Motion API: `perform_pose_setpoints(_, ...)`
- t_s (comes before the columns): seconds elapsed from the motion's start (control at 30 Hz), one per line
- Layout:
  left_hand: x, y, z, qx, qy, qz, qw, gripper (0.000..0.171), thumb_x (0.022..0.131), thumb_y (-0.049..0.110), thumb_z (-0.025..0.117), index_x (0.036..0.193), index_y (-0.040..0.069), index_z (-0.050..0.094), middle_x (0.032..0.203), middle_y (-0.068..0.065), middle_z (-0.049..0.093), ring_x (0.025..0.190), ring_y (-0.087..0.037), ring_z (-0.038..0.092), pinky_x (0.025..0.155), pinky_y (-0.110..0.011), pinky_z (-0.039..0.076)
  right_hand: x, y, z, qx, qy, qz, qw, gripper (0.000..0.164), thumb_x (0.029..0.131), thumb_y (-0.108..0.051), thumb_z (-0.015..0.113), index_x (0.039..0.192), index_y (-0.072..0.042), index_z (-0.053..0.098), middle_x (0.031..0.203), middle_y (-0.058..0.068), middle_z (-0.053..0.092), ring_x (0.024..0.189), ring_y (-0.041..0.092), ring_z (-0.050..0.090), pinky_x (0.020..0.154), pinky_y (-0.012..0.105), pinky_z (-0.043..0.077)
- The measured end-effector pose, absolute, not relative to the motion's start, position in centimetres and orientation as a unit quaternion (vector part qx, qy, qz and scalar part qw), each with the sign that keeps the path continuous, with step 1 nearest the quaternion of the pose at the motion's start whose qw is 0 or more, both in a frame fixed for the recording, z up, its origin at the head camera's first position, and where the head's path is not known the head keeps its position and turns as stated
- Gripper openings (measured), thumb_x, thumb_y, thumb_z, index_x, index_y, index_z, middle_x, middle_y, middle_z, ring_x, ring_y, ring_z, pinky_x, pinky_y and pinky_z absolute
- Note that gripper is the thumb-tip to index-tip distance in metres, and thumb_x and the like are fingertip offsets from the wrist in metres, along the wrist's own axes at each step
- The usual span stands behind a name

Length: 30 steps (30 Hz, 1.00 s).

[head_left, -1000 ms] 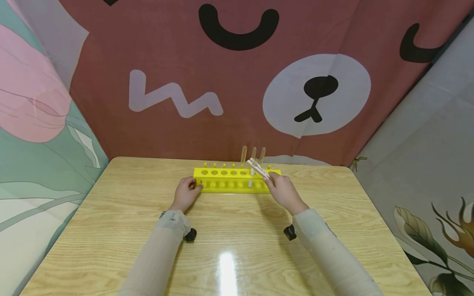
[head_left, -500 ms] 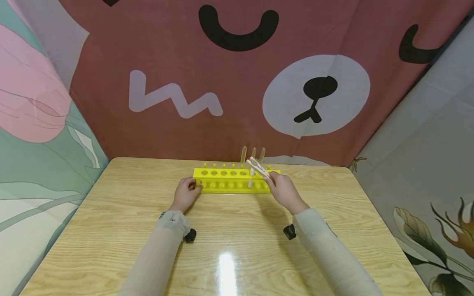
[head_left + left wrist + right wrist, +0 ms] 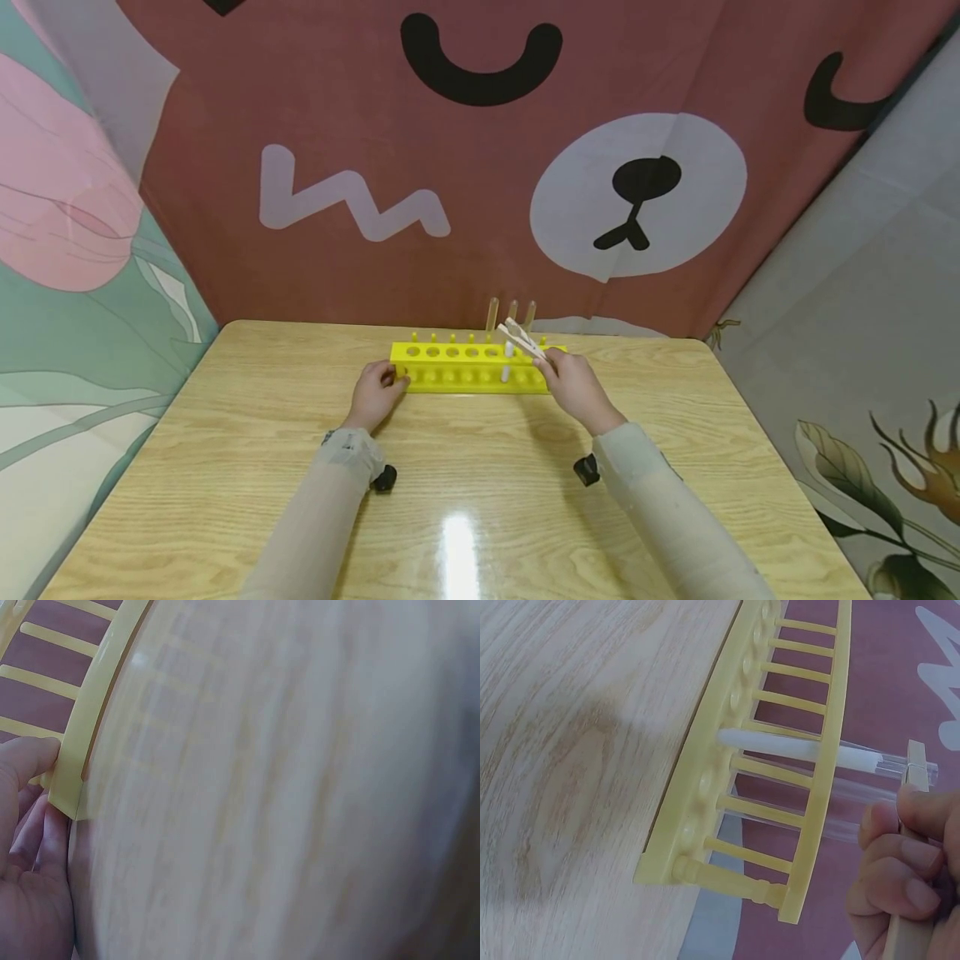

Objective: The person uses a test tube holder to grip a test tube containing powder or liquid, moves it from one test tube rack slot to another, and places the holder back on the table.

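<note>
A yellow test tube rack (image 3: 442,361) stands near the table's back edge. My left hand (image 3: 372,393) holds its left end, with thumb and fingers on the base (image 3: 71,776) in the left wrist view. In my right hand (image 3: 576,390) is a wooden test tube clamp (image 3: 522,340), gripped by the handle with curled fingers. The clamp's head lies at the mouth of a clear test tube (image 3: 780,746) with white contents. That tube stands upright in a hole right of the rack's middle, its round bottom on the base.
Three clear tubes (image 3: 492,313) stand inverted along the rack's back, round ends up. Several rack holes to the left hold no tube. A printed cloth (image 3: 337,275) hangs right behind the wooden table (image 3: 465,467). Black wrist cameras (image 3: 587,471) sit under both sleeves.
Both hands, the clamp and the tube hold nearly the same places. The whole head view has shifted very slightly.
</note>
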<state>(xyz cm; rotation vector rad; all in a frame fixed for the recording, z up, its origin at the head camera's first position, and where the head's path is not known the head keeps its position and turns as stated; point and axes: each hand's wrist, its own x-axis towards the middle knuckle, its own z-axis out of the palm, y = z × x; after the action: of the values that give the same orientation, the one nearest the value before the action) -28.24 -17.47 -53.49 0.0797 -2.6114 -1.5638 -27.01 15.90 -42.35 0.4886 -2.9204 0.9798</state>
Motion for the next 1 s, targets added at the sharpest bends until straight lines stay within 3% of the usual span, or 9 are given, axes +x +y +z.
perform_pose_setpoints(0.43,-28.1,-17.6,-53.2,0.026,-0.855,-0.517,0.043,0.03,0.098,0.015,0.067,0.119,-0.006,0.063,0.14,-0.026,0.047,0.13,-0.04,0.049,0.109,-0.049,0.044,-26.9,15.8,-41.8,0.151,-0.936,0.317,0.017,0.023,0.107,-0.022,0.053,0.093,-0.004,0.059,0.06,0.004,0.043,0.046,0.014,0.032,0.043,0.025,0.028)
perform_pose_setpoints(0.77,-28.2,-17.6,-53.3,0.031,-0.856,-0.514,0.037,0.031,0.098,0.017,0.067,0.119,-0.005,0.062,0.141,-0.026,0.046,0.131,-0.04,0.048,0.11,-0.049,0.043,-26.8,15.7,-41.2,0.15,-0.935,0.322,0.019,0.025,0.107,-0.022,0.053,0.1,0.0,0.062,0.06,0.004,0.045,0.046,0.014,0.033,0.042,0.025,0.03)
perform_pose_setpoints(1.0,-28.3,-17.5,-53.3,0.035,-0.856,-0.514,0.038,0.03,0.099,0.017,0.067,0.119,-0.005,0.063,0.141,-0.025,0.046,0.131,-0.04,0.048,0.11,-0.049,0.043,-26.7,15.8,-40.9,0.152,-0.932,0.328,0.029,0.022,0.107,-0.019,0.054,0.094,-0.003,0.06,0.06,0.004,0.045,0.046,0.014,0.033,0.042,0.025,0.03)
